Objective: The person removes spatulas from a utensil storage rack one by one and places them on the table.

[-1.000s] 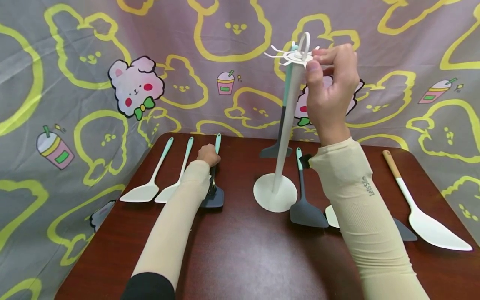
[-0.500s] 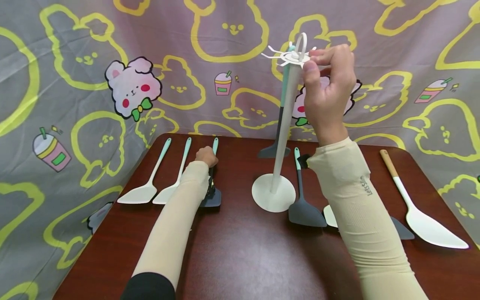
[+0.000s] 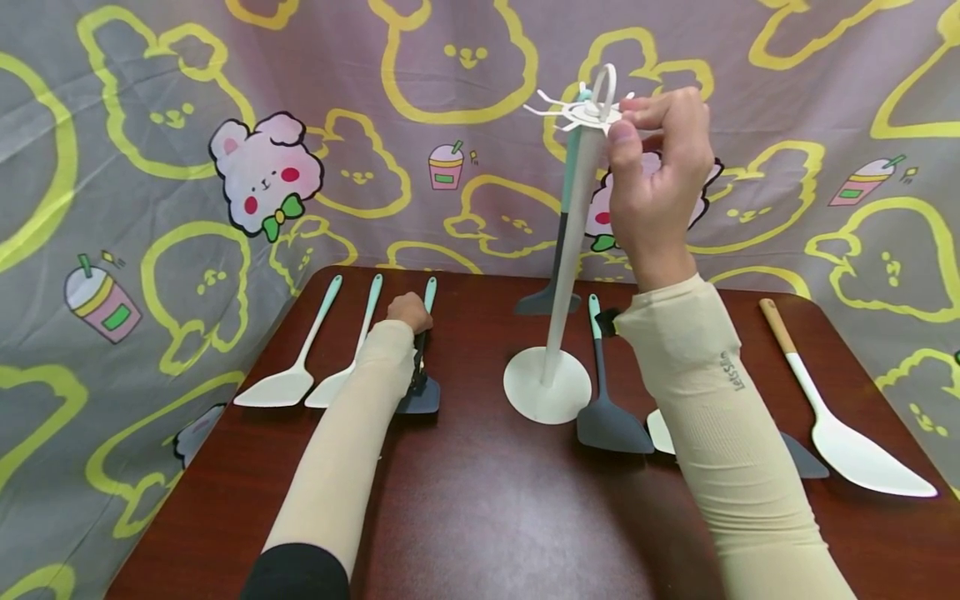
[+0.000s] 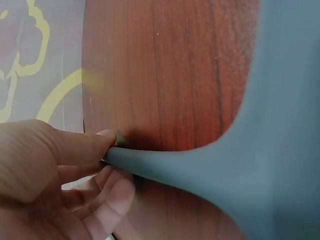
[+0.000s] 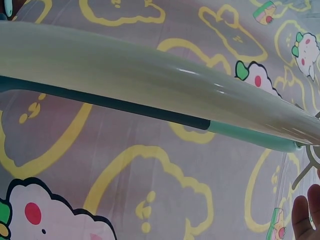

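My left hand (image 3: pixel 408 312) pinches the shaft of a dark grey spatula (image 3: pixel 422 397) with a mint handle end, low over the table at left of centre. The left wrist view shows thumb and fingers on its narrow grey neck (image 4: pixel 165 167). At the top of a white utensil stand (image 3: pixel 573 242), my right hand (image 3: pixel 663 167) pinches the hooked ring (image 3: pixel 588 113) between thumb and fingers. Another grey spatula (image 3: pixel 543 302) with a mint handle hangs behind the pole. In the right wrist view the pole (image 5: pixel 140 70) crosses the frame, and only fingertips (image 5: pixel 301 217) show.
Two white spatulas (image 3: pixel 281 388) (image 3: pixel 330 389) with mint handles lie at the left. Right of the stand's round base (image 3: pixel 532 404) lies a grey spatula (image 3: pixel 611 427). My right forearm partly covers a white utensil (image 3: pixel 662 432) and a grey one (image 3: pixel 806 457). A wooden-handled white spatula (image 3: pixel 862 454) lies far right.
The spatula in my left hand has shifted slightly left and towards me. My right hand keeps its hold on the ring. The head view has turned a little.
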